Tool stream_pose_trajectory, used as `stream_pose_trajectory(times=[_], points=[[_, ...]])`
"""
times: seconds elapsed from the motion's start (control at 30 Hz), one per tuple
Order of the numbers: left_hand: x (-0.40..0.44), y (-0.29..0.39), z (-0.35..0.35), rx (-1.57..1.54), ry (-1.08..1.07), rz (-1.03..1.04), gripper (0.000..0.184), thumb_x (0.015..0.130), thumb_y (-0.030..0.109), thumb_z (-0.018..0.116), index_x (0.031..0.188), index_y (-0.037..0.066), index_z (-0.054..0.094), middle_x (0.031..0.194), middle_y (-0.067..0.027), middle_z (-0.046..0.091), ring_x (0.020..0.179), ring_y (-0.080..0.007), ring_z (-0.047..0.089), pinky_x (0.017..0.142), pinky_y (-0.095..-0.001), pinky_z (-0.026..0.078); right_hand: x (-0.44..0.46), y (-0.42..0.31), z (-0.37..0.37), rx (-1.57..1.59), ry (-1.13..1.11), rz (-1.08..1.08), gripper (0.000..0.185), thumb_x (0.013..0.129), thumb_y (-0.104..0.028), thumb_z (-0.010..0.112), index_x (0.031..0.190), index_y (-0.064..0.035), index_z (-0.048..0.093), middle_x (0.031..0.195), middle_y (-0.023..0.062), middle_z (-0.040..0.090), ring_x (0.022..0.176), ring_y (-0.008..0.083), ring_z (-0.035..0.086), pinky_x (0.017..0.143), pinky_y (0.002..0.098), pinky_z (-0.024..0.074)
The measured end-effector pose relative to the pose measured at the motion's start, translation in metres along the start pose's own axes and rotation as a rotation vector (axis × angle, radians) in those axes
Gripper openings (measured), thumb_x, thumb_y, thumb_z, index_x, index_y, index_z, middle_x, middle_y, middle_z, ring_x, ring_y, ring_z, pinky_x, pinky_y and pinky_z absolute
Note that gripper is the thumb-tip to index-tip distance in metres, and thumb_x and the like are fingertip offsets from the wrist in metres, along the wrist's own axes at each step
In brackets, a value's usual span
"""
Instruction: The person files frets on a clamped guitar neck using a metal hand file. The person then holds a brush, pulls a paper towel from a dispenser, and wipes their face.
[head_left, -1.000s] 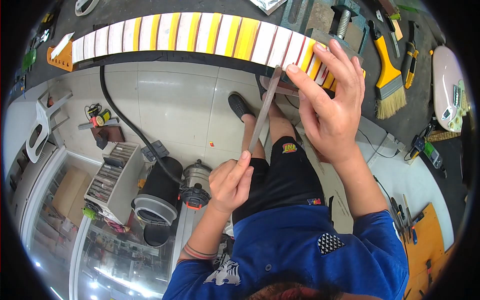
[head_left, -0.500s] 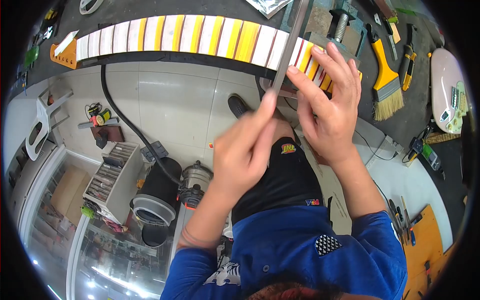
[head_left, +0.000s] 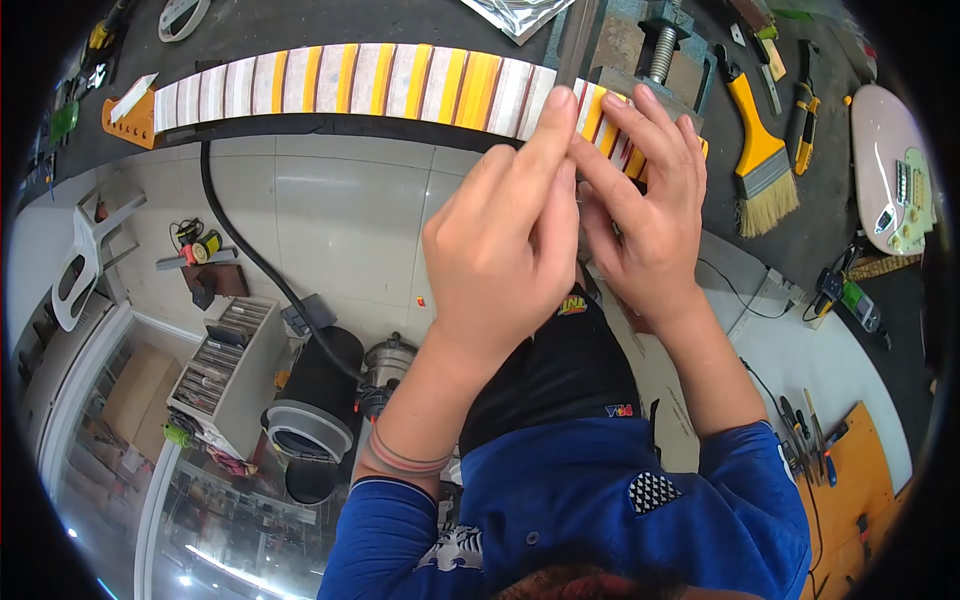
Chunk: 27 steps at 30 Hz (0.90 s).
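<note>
A guitar neck (head_left: pixel 395 85) lies across the bench edge, its fretboard covered in white and yellow tape strips with narrow gaps at the frets. Its orange headstock (head_left: pixel 130 120) is at the far left. My left hand (head_left: pixel 505 235) is closed on a long grey metal file (head_left: pixel 577 50), index finger stretched along it. The file crosses the neck near its right end; its lower part is hidden by my hand. My right hand (head_left: pixel 645 195) rests on the taped right end, fingers apart and lightly bent, beside the file.
A bench vise (head_left: pixel 660 55) stands behind the file. To the right lie a yellow-handled brush (head_left: pixel 760 150), a utility knife (head_left: pixel 803 120) and a pale pink guitar body (head_left: pixel 885 165). A black hose (head_left: pixel 245 245) runs down to a black bin (head_left: pixel 320 375) on the floor.
My left hand has moved up and away from my body, pushing the file further across the neck. My right hand stays on the neck. The whole view has shifted slightly.
</note>
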<state>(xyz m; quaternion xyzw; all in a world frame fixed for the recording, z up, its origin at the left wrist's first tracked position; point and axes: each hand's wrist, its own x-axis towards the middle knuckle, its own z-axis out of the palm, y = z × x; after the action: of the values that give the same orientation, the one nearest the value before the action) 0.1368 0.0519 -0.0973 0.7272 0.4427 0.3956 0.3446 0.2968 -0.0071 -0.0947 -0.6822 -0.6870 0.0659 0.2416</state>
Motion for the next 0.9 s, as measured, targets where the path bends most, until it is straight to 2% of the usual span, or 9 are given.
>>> stream_pose_trajectory(times=[0.17, 0.3, 0.4, 0.47, 0.6, 0.77, 0.9], points=[[-0.045, 0.008, -0.026, 0.047, -0.023, 0.002, 0.059, 0.086, -0.008, 0.077, 0.143, 0.005, 0.076, 0.075, -0.0062, 0.058, 0.059, -0.0224, 0.056, 0.056, -0.0371, 0.047, 0.0, 0.001, 0.001, -0.009, 0.009, -0.012, 0.066, 0.078, 0.0, 0.076, 0.138, -0.0283, 0.078, 0.154, 0.0062, 0.062, 0.152, 0.0338, 0.055, 0.129, 0.0583, 0.0308], [-0.096, 0.01, -0.05, 0.127, -0.143, 0.026, 0.059, 0.088, -0.016, 0.071, 0.146, -0.002, 0.072, 0.074, -0.0073, 0.055, 0.06, -0.0193, 0.05, 0.055, -0.0336, 0.042, -0.002, 0.004, 0.003, -0.012, 0.023, -0.026, 0.068, 0.077, 0.002, 0.075, 0.138, -0.0285, 0.078, 0.154, 0.0061, 0.062, 0.151, 0.0337, 0.056, 0.13, 0.0574, 0.031], [-0.126, 0.014, -0.066, 0.196, -0.193, -0.026, 0.061, 0.087, -0.016, 0.072, 0.146, 0.0, 0.073, 0.072, -0.0059, 0.051, 0.059, -0.0201, 0.049, 0.055, -0.0333, 0.041, -0.001, 0.003, 0.002, -0.003, 0.014, -0.022, 0.069, 0.077, 0.002, 0.074, 0.138, -0.0288, 0.078, 0.154, 0.0062, 0.062, 0.151, 0.0336, 0.056, 0.13, 0.0569, 0.0308], [-0.141, 0.02, -0.073, 0.235, -0.184, -0.068, 0.064, 0.082, -0.01, 0.077, 0.144, 0.006, 0.076, 0.074, -0.0041, 0.049, 0.058, -0.0204, 0.049, 0.055, -0.0345, 0.042, -0.001, 0.003, 0.001, -0.004, 0.006, -0.022, 0.07, 0.077, 0.002, 0.073, 0.139, -0.029, 0.078, 0.154, 0.0062, 0.062, 0.152, 0.0334, 0.055, 0.13, 0.0566, 0.0305], [-0.108, 0.029, -0.061, 0.304, -0.213, -0.149, 0.064, 0.081, -0.006, 0.079, 0.143, 0.01, 0.077, 0.075, -0.0038, 0.047, 0.059, -0.0211, 0.051, 0.055, -0.0358, 0.044, -0.001, 0.003, 0.0, -0.022, -0.012, -0.018, 0.071, 0.077, 0.002, 0.073, 0.141, -0.0295, 0.077, 0.155, 0.0061, 0.061, 0.152, 0.0331, 0.055, 0.13, 0.0561, 0.0299], [-0.012, 0.019, -0.011, 0.16, -0.122, -0.146, 0.062, 0.081, -0.006, 0.078, 0.142, 0.01, 0.078, 0.075, -0.005, 0.05, 0.06, -0.0235, 0.057, 0.057, -0.0386, 0.049, 0.002, -0.004, -0.002, -0.03, -0.03, 0.015, 0.074, 0.077, 0.001, 0.074, 0.144, -0.0296, 0.076, 0.154, 0.0059, 0.06, 0.151, 0.0327, 0.054, 0.129, 0.0568, 0.0296], [-0.08, 0.011, -0.044, 0.203, -0.156, -0.093, 0.062, 0.081, -0.007, 0.077, 0.141, 0.009, 0.078, 0.073, -0.005, 0.049, 0.056, -0.0223, 0.053, 0.054, -0.037, 0.046, 0.003, -0.004, -0.003, -0.027, -0.04, 0.009, 0.074, 0.077, 0.001, 0.074, 0.145, -0.0296, 0.076, 0.153, 0.006, 0.06, 0.151, 0.0325, 0.054, 0.13, 0.0572, 0.0293]])
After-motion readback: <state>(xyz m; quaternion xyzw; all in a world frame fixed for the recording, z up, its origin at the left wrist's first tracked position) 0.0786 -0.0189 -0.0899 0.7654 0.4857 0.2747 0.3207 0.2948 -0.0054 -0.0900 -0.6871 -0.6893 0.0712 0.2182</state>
